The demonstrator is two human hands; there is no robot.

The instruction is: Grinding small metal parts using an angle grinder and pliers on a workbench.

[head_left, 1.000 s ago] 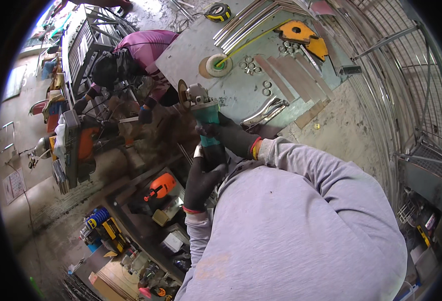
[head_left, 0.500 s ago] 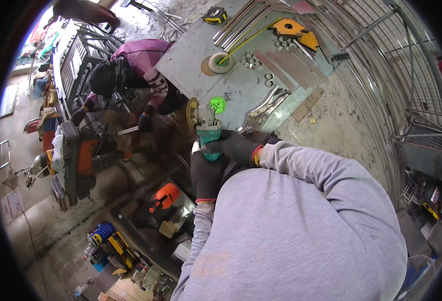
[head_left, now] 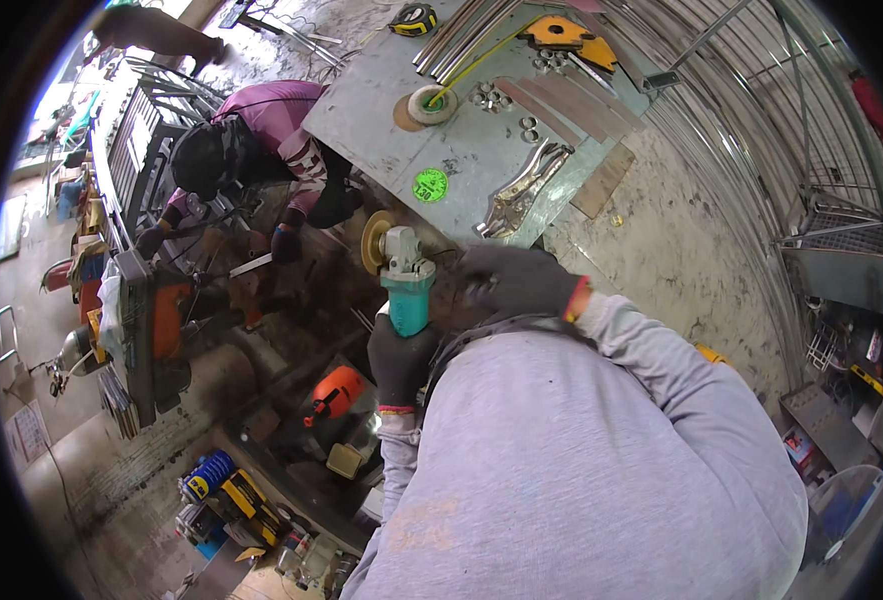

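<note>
My left hand (head_left: 401, 362), in a dark glove, is closed round the teal body of an angle grinder (head_left: 408, 303). The grinder stands upright from my fist, and its tan disc (head_left: 376, 242) faces left. To the right of the grinder, apart from it, my gloved right hand (head_left: 519, 282) hovers near my chest, fingers loosely spread and a little blurred, with nothing seen in them. Beyond it, locking pliers (head_left: 523, 190) lie at the near edge of the grey metal table (head_left: 371, 130). A round green disc (head_left: 429, 185) rests on the tabletop.
On the table are a pale wheel (head_left: 431, 104), small metal rings (head_left: 488, 97), flat strips (head_left: 571, 105), yellow magnetic squares (head_left: 566, 38) and a tape measure (head_left: 413, 19). A co-worker (head_left: 271, 125) bends at the table's left. An orange spray bottle (head_left: 335, 391) stands below.
My right hand has let go of the grinder and moved right. The left hand still holds the grinder, slightly lower, and the view has shifted a little.
</note>
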